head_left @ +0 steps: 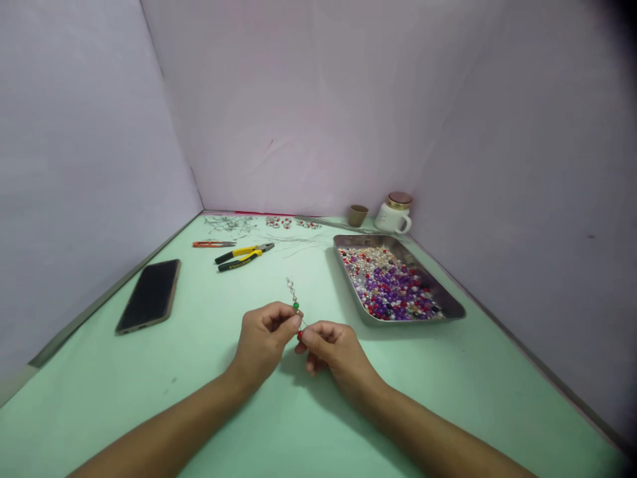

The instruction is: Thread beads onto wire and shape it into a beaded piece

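Over the middle of the pale green table, my left hand [266,338] pinches a beaded wire strand [293,295] between thumb and forefinger. The strand rises past the fingertips, with a green bead, small pale beads and a loop at its far end. Close beside it, my right hand [336,348] is closed on a red bead [300,336] at the thumb and fingertips. A thin wire shows between the two hands. Whether the red bead is threaded on that wire I cannot tell.
A metal tray [352,282] of mixed beads lies at right. Yellow-and-black pliers [243,255], red thread snips [213,244] and a phone [149,297] lie at left. Along the back are loose metal pins [231,224], beaded pieces [279,222], a small cup [357,215] and a lidded white mug [393,216].
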The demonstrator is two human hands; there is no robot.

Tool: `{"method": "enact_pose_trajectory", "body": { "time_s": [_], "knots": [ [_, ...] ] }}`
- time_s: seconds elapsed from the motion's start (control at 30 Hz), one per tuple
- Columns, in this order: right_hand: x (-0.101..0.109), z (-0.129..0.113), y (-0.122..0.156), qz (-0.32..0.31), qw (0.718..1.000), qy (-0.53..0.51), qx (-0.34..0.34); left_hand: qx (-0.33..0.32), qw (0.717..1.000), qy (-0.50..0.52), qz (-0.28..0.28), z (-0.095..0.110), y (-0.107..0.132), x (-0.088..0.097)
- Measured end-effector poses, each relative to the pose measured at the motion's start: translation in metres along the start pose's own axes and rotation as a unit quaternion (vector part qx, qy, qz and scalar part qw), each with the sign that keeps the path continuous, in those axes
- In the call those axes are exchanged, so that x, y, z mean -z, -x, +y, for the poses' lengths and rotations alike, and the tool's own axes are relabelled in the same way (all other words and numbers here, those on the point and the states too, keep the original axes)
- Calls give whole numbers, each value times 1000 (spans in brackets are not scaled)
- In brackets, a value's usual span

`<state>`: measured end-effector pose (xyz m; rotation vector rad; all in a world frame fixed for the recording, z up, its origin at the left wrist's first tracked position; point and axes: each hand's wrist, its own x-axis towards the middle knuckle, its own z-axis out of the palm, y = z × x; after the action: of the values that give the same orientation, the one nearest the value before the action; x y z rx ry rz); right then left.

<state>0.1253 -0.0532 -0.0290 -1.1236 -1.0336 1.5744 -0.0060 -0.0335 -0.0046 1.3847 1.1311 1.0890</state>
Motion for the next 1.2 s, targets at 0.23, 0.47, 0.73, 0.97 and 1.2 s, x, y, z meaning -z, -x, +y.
{"method": "enact_pose_trajectory", "body": {
  "time_s": [0.23, 0.47, 0.73, 0.97, 1.2],
  "knots": [
    [18, -12, -1, 9, 995, 53, -86, 212, 961, 23, -175, 3, -20, 25],
    [17, -8, -4, -32, 998, 7, -53, 229, 937, 0, -263, 9, -18, 29],
    [20, -2, -4, 18, 955, 261, 138, 119, 985, 101, -71, 6, -31, 38],
    [0, 4, -1, -204, 732, 557, 336, 77, 990, 114, 32, -2, -39, 41],
    [-3, 1, 3, -236, 709, 591, 302, 87, 989, 115, 44, -3, -36, 37]
  ]
}}
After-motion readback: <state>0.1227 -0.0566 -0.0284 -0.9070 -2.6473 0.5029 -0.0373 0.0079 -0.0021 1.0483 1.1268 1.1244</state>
